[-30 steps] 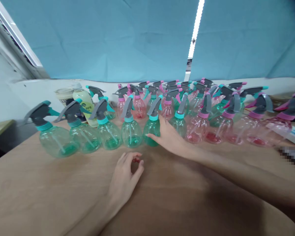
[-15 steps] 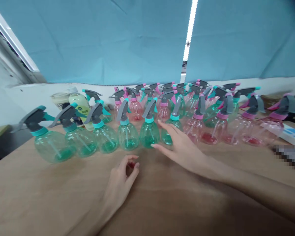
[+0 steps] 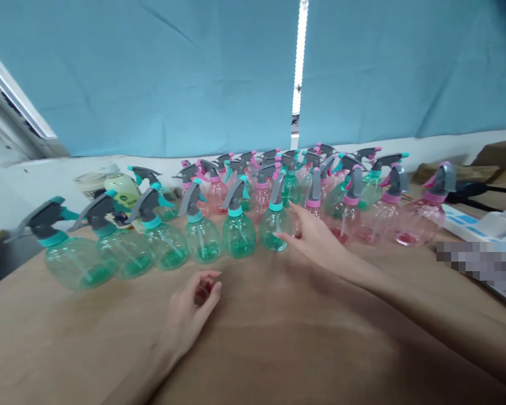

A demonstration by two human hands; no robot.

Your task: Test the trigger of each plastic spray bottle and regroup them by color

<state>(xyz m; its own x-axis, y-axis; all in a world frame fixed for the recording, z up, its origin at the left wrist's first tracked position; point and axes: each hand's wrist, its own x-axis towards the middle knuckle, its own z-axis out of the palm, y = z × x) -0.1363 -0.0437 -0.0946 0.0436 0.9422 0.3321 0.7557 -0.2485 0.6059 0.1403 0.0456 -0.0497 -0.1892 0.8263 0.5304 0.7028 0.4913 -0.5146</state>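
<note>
My right hand (image 3: 322, 242) reaches forward with thumb and fingers apart. Its thumb overlaps the right side of a clear green spray bottle (image 3: 274, 228); whether they touch I cannot tell. Behind the hand, a pink spray bottle (image 3: 312, 208) is partly hidden. Over the table, in front of the row, my left hand (image 3: 189, 315) has loosely curled fingers, with a gap to the thumb and nothing visible between them. Nearest to it stand two more green spray bottles (image 3: 203, 239) (image 3: 239, 233), each with a little green showing low inside.
Several green bottles (image 3: 80, 256) continue the front row leftward, and pink ones (image 3: 419, 219) rightward. More spray bottles (image 3: 217, 194) crowd behind. A pale labelled bottle (image 3: 122, 185) stands back left. At right lie a white-and-blue box (image 3: 468, 222) and a blurred-out patch. Blue cloth (image 3: 172, 73) hangs behind the wooden table (image 3: 257, 337).
The view has shifted right, so the bottles appear further left. Along the row, my right hand has moved from one green bottle to the one on its right. My left hand keeps its curled pose.
</note>
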